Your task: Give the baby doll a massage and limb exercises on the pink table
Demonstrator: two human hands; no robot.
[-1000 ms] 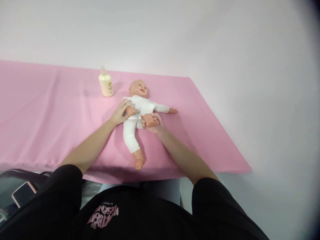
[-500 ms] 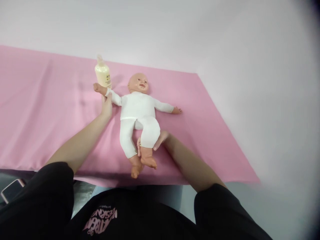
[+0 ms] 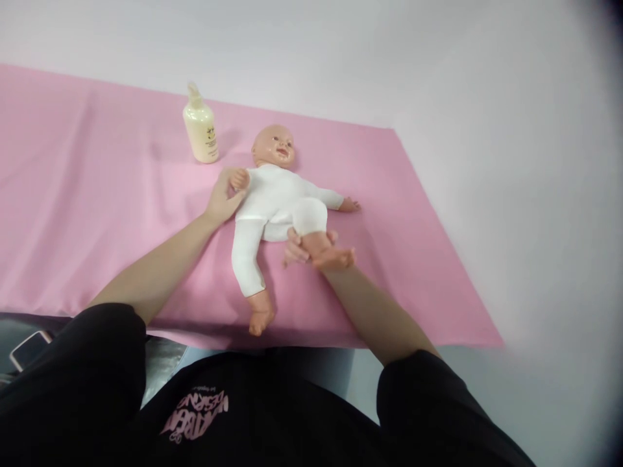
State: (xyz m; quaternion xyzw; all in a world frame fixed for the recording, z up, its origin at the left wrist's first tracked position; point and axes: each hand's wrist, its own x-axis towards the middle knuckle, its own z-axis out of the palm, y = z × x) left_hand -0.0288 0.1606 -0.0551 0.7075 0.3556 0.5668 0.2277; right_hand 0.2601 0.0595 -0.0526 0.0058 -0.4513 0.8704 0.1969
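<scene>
A baby doll (image 3: 272, 191) with a white cloth body lies face up, its head toward the back of the pink-covered table. My left hand (image 3: 226, 194) is closed around the doll's arm on the left, which is folded in beside its chest. My right hand (image 3: 296, 248) grips the doll's leg on the right from beneath, near the ankle; the knee is bent and the foot is raised off the cloth. The doll's other leg lies straight toward me. Its other arm stretches out to the right, untouched.
Behind my left hand stands a pale yellow pump bottle (image 3: 202, 133). The pink cloth (image 3: 121, 194) covers the table and hangs over its front edge. A phone-like device with a dark screen (image 3: 30, 350) is at the lower left, below the table edge. A pale wall rises behind.
My left hand has brought the doll's arm from outstretched in to its side. My right hand has lifted the doll's leg up toward its belly, bending the knee.
</scene>
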